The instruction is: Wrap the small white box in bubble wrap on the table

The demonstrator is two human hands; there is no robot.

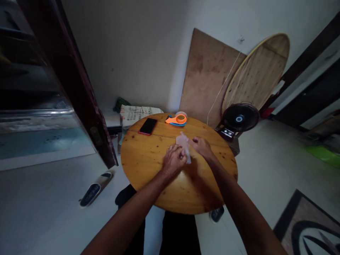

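Observation:
A small, pale, translucent plastic bag (pixel 183 140) lies on the round wooden table (pixel 143 170) between my two hands. My left hand (pixel 174 158) rests over its left and lower part, fingers curled and closed on it. The left palm hides part of the bag. At the bag's upper right edge, my right hand (pixel 201 146) is closed in a pinch, thumb and forefinger together against the plastic. Behind the bag sits an orange and blue tape dispenser (pixel 176 119) with a roll of tape. Further left lies a dark-screened phone (pixel 148 126) with a red edge.
A printed sack (pixel 138 112) stands behind the table's left side. A brown board (pixel 207 74) and a round wooden tabletop (pixel 259 67) lean against the wall. An electric cooker with a black pan (pixel 240 117) is at the right. A slipper (pixel 91 194) lies on the floor.

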